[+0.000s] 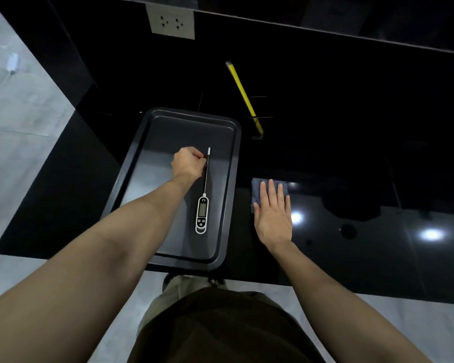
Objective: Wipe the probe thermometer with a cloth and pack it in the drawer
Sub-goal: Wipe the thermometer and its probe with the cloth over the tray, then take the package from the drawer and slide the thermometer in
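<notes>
In the head view, the probe thermometer lies inside a dark tray on the black counter. The left hand is closed, and its fingertips pinch the thin probe near the far tip. The right hand is open and lies flat on a blue-grey cloth, just beside the tray.

The risk, I think, is the pinch so far from the heavy display body. If the left hand lifts from there, the body can swing down, hit the tray, or slip out.

The long axis of the thermometer runs almost straight away from the person. The display end is near, and the white-capped tip points to the far wall.
</notes>
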